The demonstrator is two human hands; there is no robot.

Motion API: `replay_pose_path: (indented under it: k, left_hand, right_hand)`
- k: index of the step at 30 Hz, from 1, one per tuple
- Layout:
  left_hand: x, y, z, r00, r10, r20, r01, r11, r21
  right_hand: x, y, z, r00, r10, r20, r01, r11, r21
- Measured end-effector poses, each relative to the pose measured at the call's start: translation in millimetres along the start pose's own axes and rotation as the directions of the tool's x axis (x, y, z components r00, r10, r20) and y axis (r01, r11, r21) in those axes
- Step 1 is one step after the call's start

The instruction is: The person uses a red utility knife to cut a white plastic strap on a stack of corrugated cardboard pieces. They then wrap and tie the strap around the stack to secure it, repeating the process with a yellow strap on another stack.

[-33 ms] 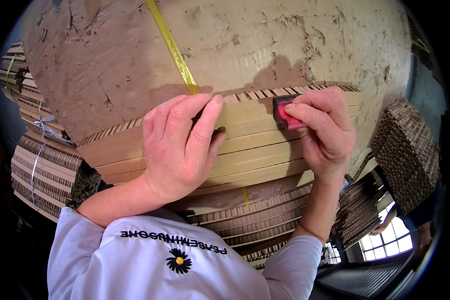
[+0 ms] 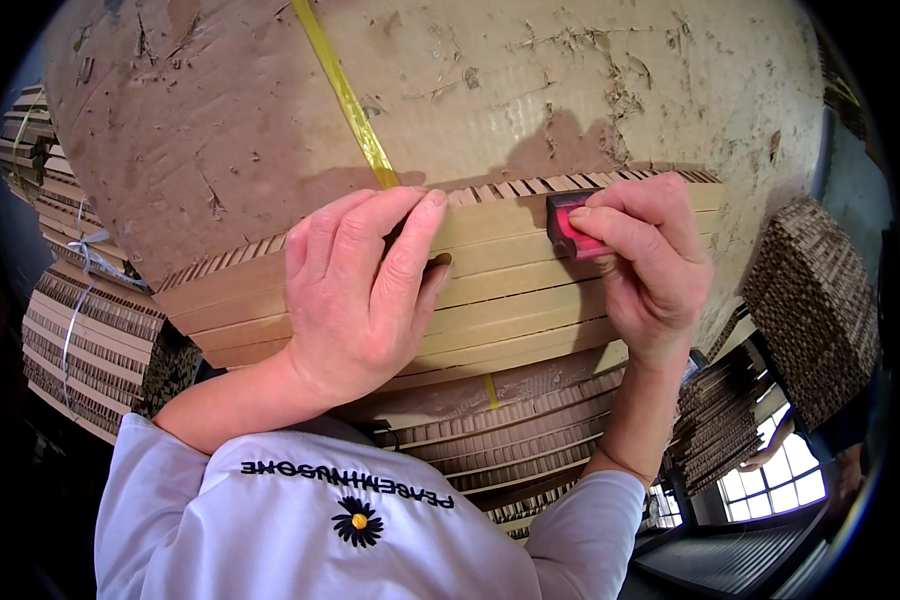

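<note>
My left hand (image 2: pixel 362 290) lies over a row of tan cardboard strips (image 2: pixel 515 262), its fingers bent and drawn together. Something dark shows between thumb and fingers, too hidden to name. A yellow plastic strap (image 2: pixel 345 90) runs down from the far side and disappears beneath this hand. In a pinch between thumb and fingers, my right hand (image 2: pixel 655 260) holds a small red and black block (image 2: pixel 573 228) against the strips' upper face, right of the left hand. The strips lie side by side, and honeycomb-like cut edges show along their far side.
Under the strips spreads a large, scuffed brown board surface (image 2: pixel 220 120). Stacked honeycomb cardboard bundles (image 2: pixel 90 340) tied with pale string stand at left. More cardboard stacks (image 2: pixel 810 310) stand at right and below. Another person's hand (image 2: pixel 765 455) shows near a window (image 2: pixel 775 480) at lower right.
</note>
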State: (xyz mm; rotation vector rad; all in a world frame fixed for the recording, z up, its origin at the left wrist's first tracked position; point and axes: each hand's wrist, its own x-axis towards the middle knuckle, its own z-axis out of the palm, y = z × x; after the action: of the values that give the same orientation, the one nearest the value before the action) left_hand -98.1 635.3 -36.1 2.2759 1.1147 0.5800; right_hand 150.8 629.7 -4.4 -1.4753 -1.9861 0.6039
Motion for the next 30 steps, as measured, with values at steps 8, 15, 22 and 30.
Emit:
replay_pose_path:
  k: [8, 15, 22, 30]
  left_hand:
    - [16, -2, -18, 0.994, -0.002, 0.108, 0.015, 0.993, -0.114]
    - [42, -7, -19, 0.988, -0.039, 0.149, 0.066, 0.982, -0.179]
    - [41, -10, -16, 0.98, -0.109, 0.166, 0.153, 0.948, -0.278]
    - [41, -12, -15, 0.986, -0.084, 0.144, 0.123, 0.949, -0.289]
  right_hand:
    - [-7, 2, 2, 0.999, -0.021, -0.026, 0.021, 1.0, 0.008]
    - [-16, -6, -7, 0.979, 0.155, -0.134, -0.119, 0.962, 0.244]
    - [-53, -16, -11, 0.917, 0.375, -0.14, -0.293, 0.867, 0.402]
    - [-46, -13, -11, 0.966, 0.256, -0.032, -0.243, 0.943, 0.228]
